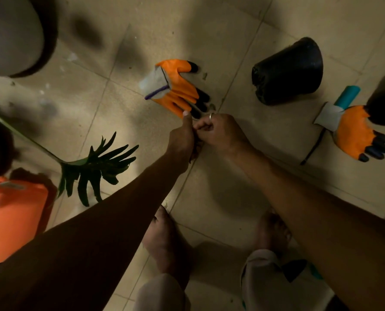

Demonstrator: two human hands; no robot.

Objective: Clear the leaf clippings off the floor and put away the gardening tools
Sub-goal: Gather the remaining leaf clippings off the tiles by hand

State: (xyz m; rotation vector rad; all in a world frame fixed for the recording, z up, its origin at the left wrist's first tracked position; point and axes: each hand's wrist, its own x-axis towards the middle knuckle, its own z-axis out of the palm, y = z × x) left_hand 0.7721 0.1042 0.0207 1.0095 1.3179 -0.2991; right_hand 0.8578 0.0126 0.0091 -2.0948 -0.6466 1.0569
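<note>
Leaf clippings point(195, 151) show as a dark clump at mid-frame, under your left hand point(182, 138), whose fingers curl round them. Your right hand point(218, 129) is curled tight against it and seems to pinch the same clump, though what it holds is hard to see. Slacken either grip and the bits likely drop onto the floor point(209, 198). The orange glove point(176, 86) touches your left thumb; nudge it and the scraps point(205, 75) beside it may scatter.

Left hand point(182, 136), right hand point(219, 131), curled, touching
</note>
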